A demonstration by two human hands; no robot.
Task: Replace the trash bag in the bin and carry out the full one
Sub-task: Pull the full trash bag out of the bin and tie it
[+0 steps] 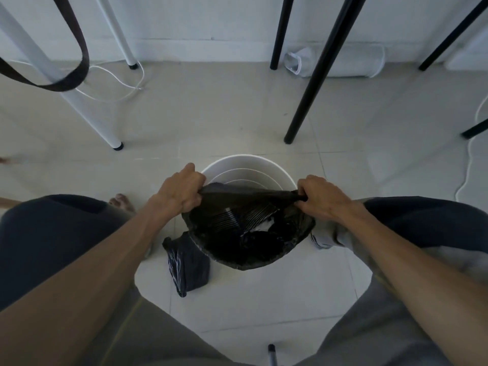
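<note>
A round white bin (245,165) stands on the tiled floor in front of my knees. A black trash bag (248,233) covers its near half, its far edge stretched across the opening; the bin's white inside shows beyond that edge. My left hand (181,191) grips the bag's edge at the bin's left rim. My right hand (320,198) grips the same edge on the right. A second, smaller black bag (187,262) lies crumpled on the floor, left of the bin.
White table legs (87,109) and a white cable (124,83) are at the far left, black legs (311,88) at the far right. A dark strap (76,67) hangs at upper left. A white roll (340,62) lies by the wall. A bare foot (122,202) is beside my left knee.
</note>
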